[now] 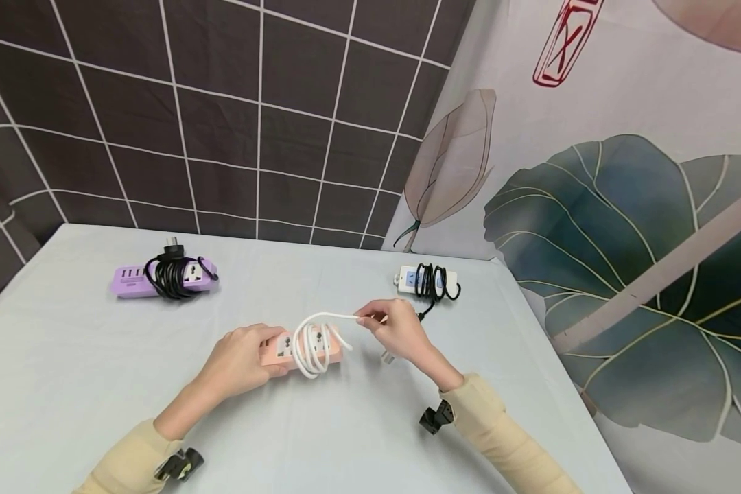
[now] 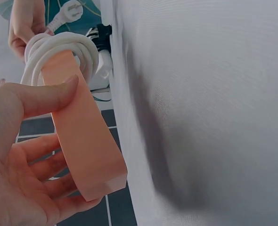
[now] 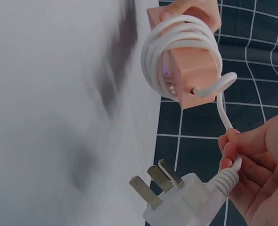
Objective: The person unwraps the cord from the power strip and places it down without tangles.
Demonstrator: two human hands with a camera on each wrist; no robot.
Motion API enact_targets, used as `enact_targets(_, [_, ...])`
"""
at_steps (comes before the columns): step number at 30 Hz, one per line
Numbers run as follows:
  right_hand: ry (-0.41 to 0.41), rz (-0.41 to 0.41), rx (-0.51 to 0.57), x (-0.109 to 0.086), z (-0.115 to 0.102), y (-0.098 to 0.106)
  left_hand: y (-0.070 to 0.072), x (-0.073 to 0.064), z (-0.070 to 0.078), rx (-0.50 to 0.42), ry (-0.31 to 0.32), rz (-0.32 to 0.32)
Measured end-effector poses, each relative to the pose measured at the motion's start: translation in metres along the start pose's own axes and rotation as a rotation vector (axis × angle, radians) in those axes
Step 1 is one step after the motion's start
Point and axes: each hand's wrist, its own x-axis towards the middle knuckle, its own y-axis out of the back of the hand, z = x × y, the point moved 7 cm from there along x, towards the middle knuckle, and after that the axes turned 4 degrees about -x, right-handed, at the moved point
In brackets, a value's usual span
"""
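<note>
a beige left sleeve (image 1: pixel 130 456) and a beige right sleeve (image 1: pixel 506 436) come in lowest and nearest, a small black device at each wrist. the left hand (image 1: pixel 241 360) grips one end of a peach power strip (image 1: pixel 285 346), thumb on one side and fingers on the other, over the middle of the worktop (image 1: pixel 346 446). white cord (image 1: pixel 309 353) is looped several times around the strip's other half. the right hand (image 1: pixel 401 333) pinches the cord's free length between thumb and fingers, close to the ribbed neck of a white three-pronged plug (image 3: pixel 186 200). farther back, a purple power strip (image 1: pixel 132 281) wrapped in black cord lies to the left, and a white power strip (image 1: pixel 407 279), also black-corded, to the right. behind stands a dark, white-gridded backdrop (image 1: pixel 222 123).
</note>
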Motion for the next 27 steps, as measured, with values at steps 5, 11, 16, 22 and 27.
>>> enact_targets(5, [-0.004,0.002,0.014,-0.003,0.0,0.002,0.0,0.001,-0.001,0.003,0.007,0.007])
enact_targets(11, [0.004,0.013,0.022,-0.007,0.0,0.004,-0.001,0.001,-0.004,0.004,0.027,0.012])
enact_targets(16, [0.021,0.02,0.033,-0.011,0.0,0.005,0.0,0.001,-0.005,0.002,0.034,0.02])
enact_targets(22, [0.02,0.026,0.043,-0.016,0.002,0.007,0.003,0.001,-0.006,0.005,0.039,0.039])
enact_targets(27, [0.02,0.021,0.059,-0.02,0.001,0.008,0.004,0.001,-0.008,0.01,0.043,0.044])
